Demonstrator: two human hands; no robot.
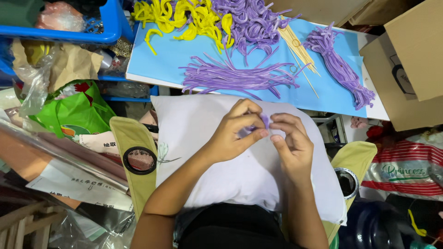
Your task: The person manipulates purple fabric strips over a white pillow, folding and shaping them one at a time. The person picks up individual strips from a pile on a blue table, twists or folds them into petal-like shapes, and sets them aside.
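Head view, looking down onto the lap. Both hands are meeting over a white pillow (217, 170) that is lying across the person's lap, near edge of the scene. The left hand (233, 133) is pinching a small purple strip (264, 121) between thumb and forefinger, fingers narrow and closed on it. The right hand (291, 143) is touching the same strip from the right, its fingers curled in and narrow, fingertips just beside the left thumb; how much of the strip it is gripping I cannot tell. The strip is sitting between the two hands, just above the pillow's centre. Farther away, a light blue sheet (175, 57) is covering the desk and carrying the stock: a spread bundle of purple strips (237, 76) at the middle, a second purple bundle (341, 69) to the right, thin wooden skewers (300, 48) between them, curled yellow pieces (184, 16) and curled purple pieces (247, 18) at the far edge. A cardboard box (408, 64) is standing far right, a green bag (76, 110) at the left.
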